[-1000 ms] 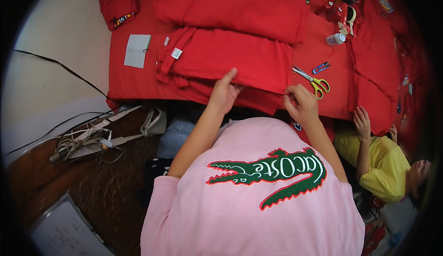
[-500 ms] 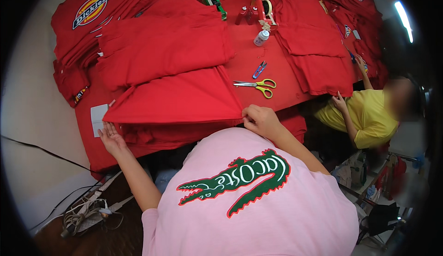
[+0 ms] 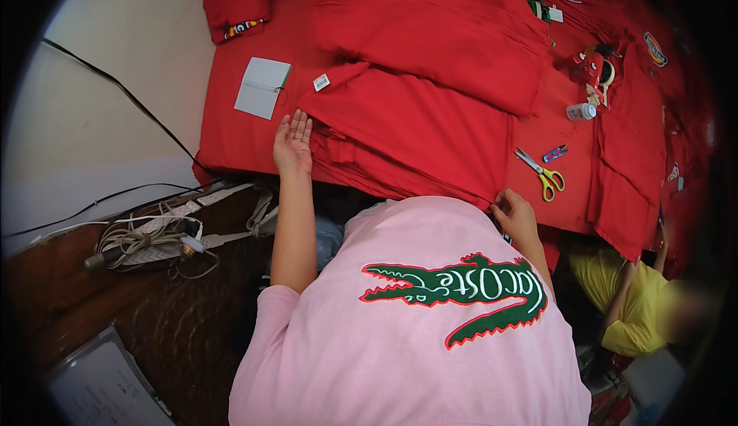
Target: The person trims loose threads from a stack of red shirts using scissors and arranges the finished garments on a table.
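Observation:
My left hand (image 3: 294,143) is open, palm up, with its fingers stretched out at the left corner of a red cloth garment (image 3: 415,122). The garment lies spread along the near side of the table, over more red cloth. A small white tag (image 3: 321,82) shows near its left end. At the opposite near corner, my right hand (image 3: 516,215) has its fingers closed on the garment's edge. Yellow-handled scissors (image 3: 544,176) and blue thread snips (image 3: 555,153) lie just beyond that hand.
A pile of red garments (image 3: 430,38) lies behind. An open notebook (image 3: 261,88) rests on the left. A white bottle (image 3: 581,111) and a tape roll (image 3: 607,72) stand right. Coiled cables (image 3: 154,238) lie left. A person in a yellow shirt (image 3: 634,311) works at right.
The view has swung left, so the table sits farther right. The garment's near edge, stretched straight between both hands before, now lies lower and looser. My left hand has turned more palm up.

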A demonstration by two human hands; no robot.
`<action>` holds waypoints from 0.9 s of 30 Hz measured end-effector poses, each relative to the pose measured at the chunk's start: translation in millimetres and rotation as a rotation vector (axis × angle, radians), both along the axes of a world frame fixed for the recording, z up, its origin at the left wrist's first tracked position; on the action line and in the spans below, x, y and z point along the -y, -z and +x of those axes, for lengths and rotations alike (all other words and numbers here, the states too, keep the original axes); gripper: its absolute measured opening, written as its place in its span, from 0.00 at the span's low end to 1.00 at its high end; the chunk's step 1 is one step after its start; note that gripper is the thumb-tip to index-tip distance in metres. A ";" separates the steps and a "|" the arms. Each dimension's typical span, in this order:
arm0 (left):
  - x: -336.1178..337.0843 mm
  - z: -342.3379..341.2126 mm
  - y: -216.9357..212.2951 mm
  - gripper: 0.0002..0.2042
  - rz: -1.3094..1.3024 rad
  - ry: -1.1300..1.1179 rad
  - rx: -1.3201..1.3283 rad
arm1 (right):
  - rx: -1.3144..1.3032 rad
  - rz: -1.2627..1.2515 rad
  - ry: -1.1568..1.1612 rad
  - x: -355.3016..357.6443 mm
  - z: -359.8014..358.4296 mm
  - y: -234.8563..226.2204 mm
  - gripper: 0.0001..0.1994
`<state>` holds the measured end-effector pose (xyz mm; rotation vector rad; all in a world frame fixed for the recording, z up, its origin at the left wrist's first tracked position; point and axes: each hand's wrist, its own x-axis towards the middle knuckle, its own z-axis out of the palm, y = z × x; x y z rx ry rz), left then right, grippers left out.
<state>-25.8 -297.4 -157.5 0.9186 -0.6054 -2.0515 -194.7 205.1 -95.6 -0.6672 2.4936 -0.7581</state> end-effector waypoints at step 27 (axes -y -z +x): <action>50.6 -55.9 -100.8 0.13 -0.737 0.568 0.822 | 0.481 -0.055 -0.018 6.1 -68.9 -46.9 0.06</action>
